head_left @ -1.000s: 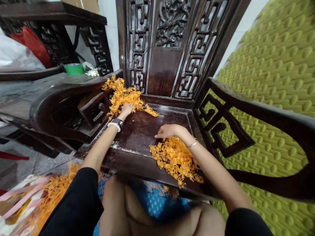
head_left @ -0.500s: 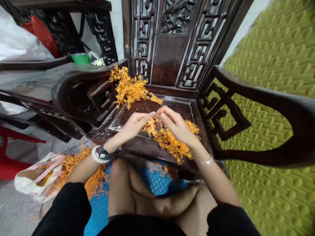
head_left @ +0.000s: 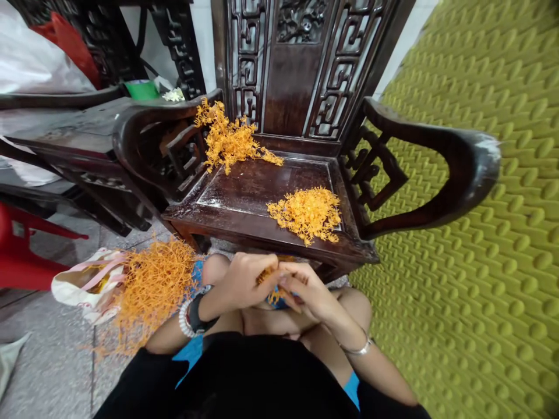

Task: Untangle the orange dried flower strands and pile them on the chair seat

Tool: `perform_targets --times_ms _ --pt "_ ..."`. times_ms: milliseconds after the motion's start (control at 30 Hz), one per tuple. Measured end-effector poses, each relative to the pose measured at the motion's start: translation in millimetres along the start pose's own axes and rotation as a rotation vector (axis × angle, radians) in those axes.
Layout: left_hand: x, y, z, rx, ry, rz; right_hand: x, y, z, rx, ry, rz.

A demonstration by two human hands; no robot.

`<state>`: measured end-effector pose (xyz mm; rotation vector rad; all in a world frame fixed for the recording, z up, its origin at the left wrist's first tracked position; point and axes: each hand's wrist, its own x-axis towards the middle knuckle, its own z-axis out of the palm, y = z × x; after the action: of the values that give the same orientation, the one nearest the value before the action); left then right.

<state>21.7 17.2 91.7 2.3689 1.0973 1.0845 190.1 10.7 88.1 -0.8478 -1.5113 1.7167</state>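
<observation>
My left hand (head_left: 250, 280) is held over my lap, fingers curled around a small orange frilly piece (head_left: 267, 274). Against it, my right hand (head_left: 311, 289) has its thumb and fingers pinched together at the same piece, which the fingers partly cover. Beyond the hands, a heap of frilly orange pieces (head_left: 307, 213) lies on the front right of the dark wooden chair seat (head_left: 257, 185). A second orange cluster (head_left: 231, 141) rests at the seat's back left corner, by the armrest.
Thin orange strands (head_left: 159, 279) spill from a white bag (head_left: 70, 286) onto the floor at left. A red plastic stool (head_left: 26, 247) stands beyond. On the side table (head_left: 74, 131) sits a green tape roll (head_left: 142, 89). Yellow-green textured matting (head_left: 471, 233) fills the right.
Both hands have drawn back from above the seat to my lap, keeping together. The front heap is now uncovered. The view has shifted slightly.
</observation>
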Motion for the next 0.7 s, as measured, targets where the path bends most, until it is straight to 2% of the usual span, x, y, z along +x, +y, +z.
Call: perform_targets --times_ms 67,133,233,300,500,700 --pt "-15 5 9.0 0.039 0.170 0.087 -11 8 11 0.259 -0.056 0.104" --pt "-27 10 15.1 0.070 0.342 0.161 -22 14 25 0.404 -0.037 0.122" --pt "-35 14 18.1 0.156 0.547 0.270 -33 21 44 0.441 0.032 0.049" --pt "-35 15 17.5 0.183 0.636 0.313 -37 23 52 0.411 0.059 0.001" --pt "-28 13 18.1 0.038 0.646 0.288 -42 29 56 0.262 0.124 -0.076" --pt "-18 29 27.2 -0.264 0.548 0.102 -53 36 48 0.048 0.174 -0.192"
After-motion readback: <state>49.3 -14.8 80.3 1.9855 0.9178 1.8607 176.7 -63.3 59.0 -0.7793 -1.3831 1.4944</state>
